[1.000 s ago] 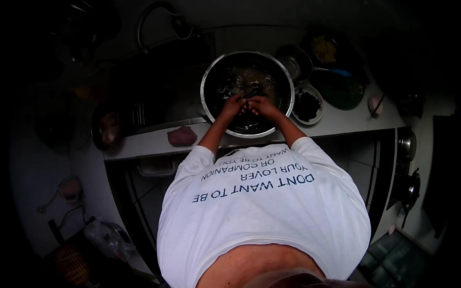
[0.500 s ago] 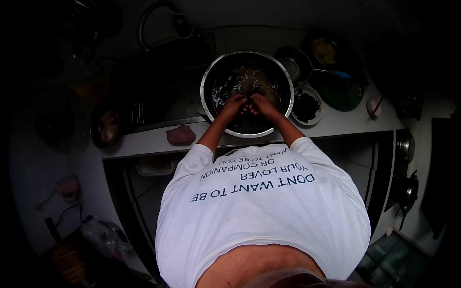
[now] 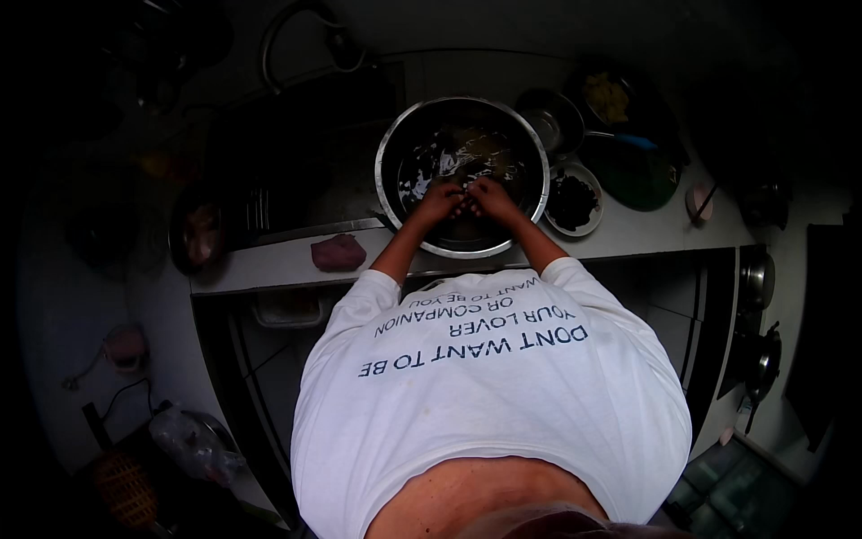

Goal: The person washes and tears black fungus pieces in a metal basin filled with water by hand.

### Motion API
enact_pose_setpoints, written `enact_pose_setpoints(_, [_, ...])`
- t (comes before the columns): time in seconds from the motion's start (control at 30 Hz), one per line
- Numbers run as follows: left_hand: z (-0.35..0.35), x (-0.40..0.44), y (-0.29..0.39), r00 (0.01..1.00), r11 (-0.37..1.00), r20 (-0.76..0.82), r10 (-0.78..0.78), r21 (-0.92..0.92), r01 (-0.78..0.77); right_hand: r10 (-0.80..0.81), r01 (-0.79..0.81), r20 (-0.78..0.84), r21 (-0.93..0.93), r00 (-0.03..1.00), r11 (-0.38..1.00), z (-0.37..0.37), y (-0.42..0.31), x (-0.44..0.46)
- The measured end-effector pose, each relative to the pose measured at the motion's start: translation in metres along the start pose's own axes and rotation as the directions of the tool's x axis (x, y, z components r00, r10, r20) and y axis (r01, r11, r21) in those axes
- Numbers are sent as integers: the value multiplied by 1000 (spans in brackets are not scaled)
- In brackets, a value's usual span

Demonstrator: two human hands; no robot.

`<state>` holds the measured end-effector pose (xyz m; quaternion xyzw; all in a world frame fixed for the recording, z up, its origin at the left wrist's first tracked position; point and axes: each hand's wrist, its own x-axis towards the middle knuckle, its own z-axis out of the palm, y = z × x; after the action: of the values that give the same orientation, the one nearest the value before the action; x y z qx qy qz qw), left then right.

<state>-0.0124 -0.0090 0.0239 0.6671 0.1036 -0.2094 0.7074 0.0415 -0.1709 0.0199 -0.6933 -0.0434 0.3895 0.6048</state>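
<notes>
Item: one wide metal basin [image 3: 462,252], set on the counter [image 3: 646,232] at twelve o'clock from the person [image 3: 489,404], water [image 3: 494,148] glinting inside. Step in hand, as I judged it: close fingerwork at that water. The next move seemed to call for a fine, two-handed touch. Left hand [image 3: 439,203]: forearm slanting in from seven o'clock, fingers curled inward. Right hand [image 3: 492,199]: mirrored from five, fingertips nearly meeting the other's. Grip: narrow; whether anything was pinched, I could not tell. Beside the basin, at three o'clock: a white bowl [image 3: 593,220] of dark pieces [image 3: 572,201].
</notes>
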Motion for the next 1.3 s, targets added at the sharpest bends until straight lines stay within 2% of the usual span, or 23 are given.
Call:
enact_pose_setpoints(0.1, [-2,10,-16,980,997,-192,-47,47,58,-141,34,-349,-294,927,955,-6,21,15])
enact_pose_setpoints(0.13, [-4,14,-22,959,955,-263,106,295,-25,-313,115,-372,-467,874,877,-8,23,16])
enact_pose_setpoints(0.17, [-7,16,-29,918,845,-290,269,528,-81,-478,173,-359,-627,801,760,-10,26,16])
enact_pose_setpoints(0.2, [-8,17,-31,862,676,-271,429,729,-107,-628,203,-313,-765,712,611,-12,30,17])
enact_pose_setpoints(0.3, [-8,19,-33,902,746,-212,377,646,-160,-538,315,-34,-779,842,542,-7,38,18])
enact_pose_setpoints(0.33, [-7,18,-30,931,833,-213,297,535,-143,-384,279,-82,-551,920,787,-5,34,17])
enact_pose_setpoints(0.37, [-6,18,-27,955,903,-203,216,413,-116,-213,187,-74,-269,974,945,-3,30,16])
enact_pose_setpoints(0.4, [-4,17,-24,974,955,-181,136,285,-80,-47,48,-12,33,999,998,0,19,10])
enact_pose_setpoints(0.47, [-7,36,-46,953,901,-121,279,376,-216,-268,269,28,-162,963,949,4,-2,-2])
enact_pose_setpoints(0.53, [-4,31,-36,940,877,-92,329,399,-268,-298,302,52,-199,953,932,6,-12,-10])
enact_pose_setpoints(0.6, [-1,20,-22,959,914,-99,264,342,-216,-149,153,47,-90,988,984,8,-17,-13])
enact_pose_setpoints(0.7, [3,8,-3,996,981,-66,54,190,-40,-186,189,44,-76,981,979,1,-9,-7])
enact_pose_setpoints(0.8, [-2,7,2,995,997,99,-29,70,22,-163,161,-45,-39,986,986,-1,-3,0])
enact_pose_setpoints(0.9, [7,-8,29,987,917,96,-128,-367,155,-104,127,-151,154,983,980,-3,-2,3])
enact_pose_setpoints(1.0, [3,-4,28,978,822,189,-92,-540,182,-82,128,-175,270,981,954,-3,-6,3])
enact_pose_setpoints(1.13, [1,-5,29,974,826,227,-22,-545,146,-46,123,-210,369,977,921,-4,-3,5])
enact_pose_setpoints(1.23, [2,-7,27,976,845,215,26,-527,94,-41,105,-158,421,987,901,-6,-4,2])
enact_pose_setpoints(1.3, [2,-6,26,980,856,198,24,-511,82,20,22,-104,384,994,923,-5,-12,-5])
